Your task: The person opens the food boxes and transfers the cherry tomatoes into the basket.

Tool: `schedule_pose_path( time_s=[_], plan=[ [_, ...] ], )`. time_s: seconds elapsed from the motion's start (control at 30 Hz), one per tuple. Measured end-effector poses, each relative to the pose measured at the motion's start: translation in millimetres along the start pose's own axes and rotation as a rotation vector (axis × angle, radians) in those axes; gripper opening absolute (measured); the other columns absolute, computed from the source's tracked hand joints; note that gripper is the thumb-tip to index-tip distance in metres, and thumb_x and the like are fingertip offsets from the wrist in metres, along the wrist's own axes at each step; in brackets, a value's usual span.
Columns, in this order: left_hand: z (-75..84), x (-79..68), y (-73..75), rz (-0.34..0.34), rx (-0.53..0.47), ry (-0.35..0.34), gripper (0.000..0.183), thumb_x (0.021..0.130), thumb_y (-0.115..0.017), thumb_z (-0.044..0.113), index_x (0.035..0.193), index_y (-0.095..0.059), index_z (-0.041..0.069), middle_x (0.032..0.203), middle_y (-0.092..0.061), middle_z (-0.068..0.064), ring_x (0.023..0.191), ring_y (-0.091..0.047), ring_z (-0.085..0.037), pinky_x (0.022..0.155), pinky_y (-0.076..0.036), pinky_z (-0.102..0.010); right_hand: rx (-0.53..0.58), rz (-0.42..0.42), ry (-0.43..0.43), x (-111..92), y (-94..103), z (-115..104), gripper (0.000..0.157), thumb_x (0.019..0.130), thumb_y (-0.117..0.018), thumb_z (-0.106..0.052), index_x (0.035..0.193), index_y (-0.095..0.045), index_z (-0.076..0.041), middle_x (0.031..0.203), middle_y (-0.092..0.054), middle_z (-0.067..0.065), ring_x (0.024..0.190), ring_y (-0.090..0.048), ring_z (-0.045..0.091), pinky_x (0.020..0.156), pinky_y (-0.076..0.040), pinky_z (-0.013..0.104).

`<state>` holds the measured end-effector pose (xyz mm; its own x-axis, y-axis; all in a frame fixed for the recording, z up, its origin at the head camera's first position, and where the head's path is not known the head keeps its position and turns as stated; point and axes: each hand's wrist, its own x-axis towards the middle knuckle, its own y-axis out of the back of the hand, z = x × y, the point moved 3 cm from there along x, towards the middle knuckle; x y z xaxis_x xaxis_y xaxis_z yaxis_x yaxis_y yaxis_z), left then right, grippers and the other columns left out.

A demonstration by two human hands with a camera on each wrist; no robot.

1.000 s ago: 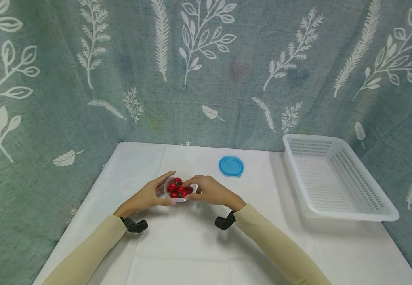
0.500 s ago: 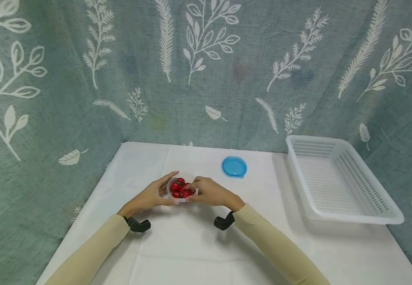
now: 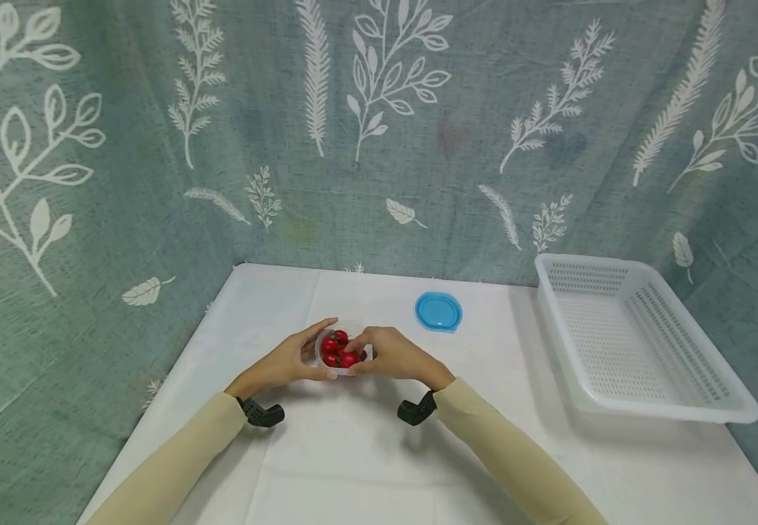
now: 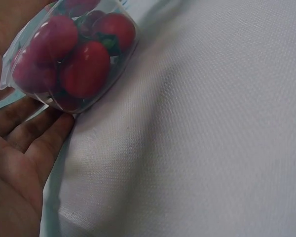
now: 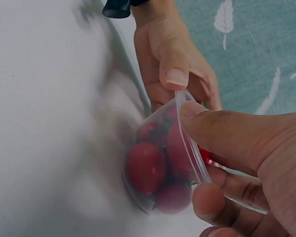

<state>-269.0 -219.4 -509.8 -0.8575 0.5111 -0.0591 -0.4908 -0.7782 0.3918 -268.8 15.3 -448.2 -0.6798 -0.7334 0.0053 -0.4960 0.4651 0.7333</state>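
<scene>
Left hand (image 3: 287, 361): set at the left side of the clear container (image 5: 191, 148); thumb against the near rim, the other fingers curved round the far side, so that they grasp the container.
Right hand (image 3: 396, 354): opposite the left, its back uppermost in the head view; thumb on the rim, fingers bent over the edge, gripping the container; whether a fingertip also pinches a tomato cannot be told.
Arms: both extended forward over the desk (image 3: 353, 470) and converging; the left sleeve (image 3: 172, 470) and right sleeve (image 3: 517, 452) are cut off by the lower border.
Tomatoes (image 4: 86, 69): several, red with green tops, inside the container, between the two hands; some lie behind the right fingers, so the count is uncertain.
Container base: contact with the desk is hard to make out; the left wrist view crops the upper part.
Left fingertips: partly hidden behind the container in the head view.
Right wrist view: the cloth beside the container is blurred; the right hand is cropped at the border.
Blue lid (image 3: 439, 312): flat on the desk, beyond the hands.
White basket (image 3: 608, 343): farther right, well apart from the container.
</scene>
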Motion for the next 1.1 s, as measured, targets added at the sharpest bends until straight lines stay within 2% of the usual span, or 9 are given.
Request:
schedule_pose_path(
  time_s=[0.2,0.4,0.57,0.7,0.8,0.93,1.1],
  plan=[
    [0.1,0.8,0.2,0.005,-0.004,-0.001,0.112,0.079,-0.091,0.039,0.166,-0.022,0.028,0.167,-0.028,-0.004,0.153,-0.026,-0.025,0.12,-0.032,-0.048,0.012,0.004,0.015,1.8,1.1,0.8,0.032,0.09,-0.083,-0.03,0.118,-0.074,-0.017,0.103,-0.07,-0.011,0.096,-0.064,0.022,0.074,-0.054,0.024],
    [0.3,0.1,-0.6,0.006,0.002,-0.001,0.112,0.079,-0.091,0.039,0.166,-0.021,0.027,0.167,-0.028,-0.006,0.154,-0.025,-0.027,0.12,-0.032,-0.049,0.022,0.02,0.026,3.0,-0.2,0.7,0.034,0.089,-0.083,-0.032,0.118,-0.075,-0.015,0.105,-0.07,-0.009,0.098,-0.065,0.028,0.073,-0.054,0.024],
    [0.8,-1.3,-1.2,0.003,-0.012,-0.002,0.112,0.08,-0.091,0.038,0.166,-0.02,0.027,0.167,-0.027,-0.006,0.154,-0.025,-0.026,0.12,-0.032,-0.048,-0.002,0.019,0.023,4.6,-1.8,-0.9,0.032,0.09,-0.083,-0.033,0.116,-0.077,-0.016,0.103,-0.07,-0.01,0.096,-0.064,0.022,0.074,-0.054,0.023],
    [1.0,-0.5,-1.7,0.0,-0.014,0.002,0.111,0.08,-0.09,0.039,0.166,-0.021,0.028,0.167,-0.029,-0.003,0.153,-0.027,-0.023,0.12,-0.033,-0.046,-0.005,0.032,0.041,4.3,-0.9,-2.8,0.027,0.09,-0.084,-0.031,0.111,-0.075,-0.016,0.096,-0.07,-0.011,0.091,-0.063,0.019,0.072,-0.053,0.023],
    [0.6,0.6,-1.7,0.002,-0.014,0.012,0.111,0.08,-0.091,0.039,0.166,-0.022,0.029,0.167,-0.03,-0.003,0.153,-0.027,-0.021,0.12,-0.033,-0.045,-0.012,0.049,0.033,2.3,0.9,-4.7,0.031,0.089,-0.084,-0.031,0.113,-0.075,-0.015,0.098,-0.071,-0.011,0.084,-0.062,0.015,0.068,-0.053,0.023],
    [0.4,0.9,-1.7,0.008,0.0,0.012,0.111,0.08,-0.091,0.039,0.166,-0.021,0.028,0.167,-0.028,-0.006,0.153,-0.026,-0.025,0.12,-0.032,-0.047,-0.028,0.067,-0.007,-1.4,4.3,-6.4,0.037,0.089,-0.084,-0.033,0.119,-0.076,-0.014,0.104,-0.073,-0.009,0.075,-0.059,0.009,0.062,-0.051,0.023],
    [1.8,-2.0,-1.4,0.014,-0.004,0.022,0.111,0.08,-0.091,0.037,0.166,-0.021,0.028,0.168,-0.026,-0.007,0.153,-0.026,-0.027,0.12,-0.032,-0.048,-0.091,0.102,0.005,-5.2,12.9,-7.6,0.031,0.092,-0.081,-0.033,0.119,-0.076,-0.018,0.101,-0.073,-0.009,0.073,-0.058,0.01,0.061,-0.05,0.024]
  ],
)
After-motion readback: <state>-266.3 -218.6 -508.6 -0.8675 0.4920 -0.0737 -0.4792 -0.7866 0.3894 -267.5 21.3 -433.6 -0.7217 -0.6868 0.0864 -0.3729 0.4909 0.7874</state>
